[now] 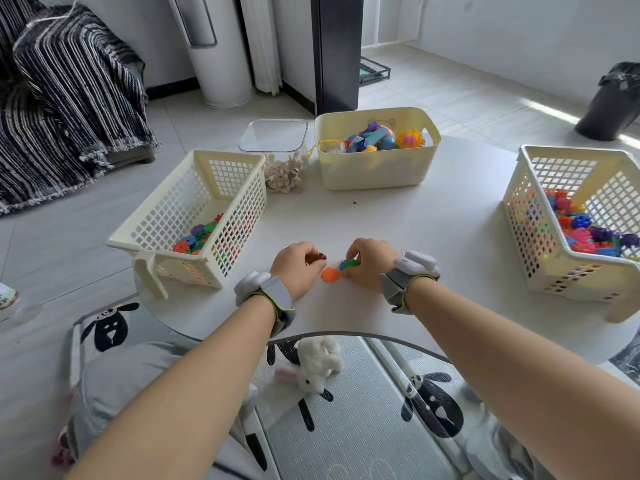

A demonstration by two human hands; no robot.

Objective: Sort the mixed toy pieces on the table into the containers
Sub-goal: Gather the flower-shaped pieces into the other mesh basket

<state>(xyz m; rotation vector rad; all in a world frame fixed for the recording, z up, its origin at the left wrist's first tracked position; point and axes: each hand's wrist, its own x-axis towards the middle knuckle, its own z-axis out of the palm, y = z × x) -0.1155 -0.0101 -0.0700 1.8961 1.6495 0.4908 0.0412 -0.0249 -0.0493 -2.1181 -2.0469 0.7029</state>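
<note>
My left hand point(298, 268) and my right hand point(370, 263) meet over the middle of the white table point(433, 237). The left fingers pinch a dark red toy piece point(316, 258). The right fingers pinch a blue and green toy piece point(349, 264). An orange round piece point(331, 274) lies on the table between both hands. A mesh basket point(166, 216) at the left holds several flat coloured pieces. Another mesh basket point(519, 216) at the right holds several snowflake-like pieces. A cream bin point(374, 171) at the back holds mixed toys.
A clear square tub point(277, 147) with pale wooden pieces stands between the left basket and the cream bin. A plush rabbit point(313, 367) shows under the glass front of the table. A striped sofa cover is at far left, a black bin at far right.
</note>
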